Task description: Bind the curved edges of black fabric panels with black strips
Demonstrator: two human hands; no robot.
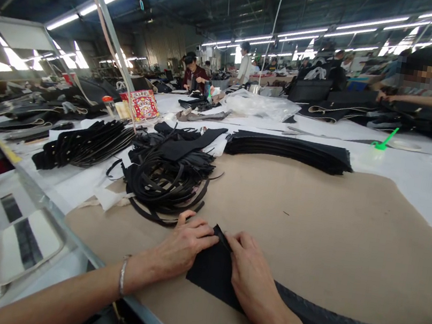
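Black material (211, 270) lies under fingers (205, 232); red packet (143, 105) bears illegible print.

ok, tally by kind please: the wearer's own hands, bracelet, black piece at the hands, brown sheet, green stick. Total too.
Own hands, left hand and right hand: 2
Bracelet: 1
Black piece: 1
Brown sheet: 1
Green stick: 1
Total: 6

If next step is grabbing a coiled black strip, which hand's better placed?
Left hand, probably: it's close beside the coiled strips, while the right hand is farther off. Both touch the black piece between them.
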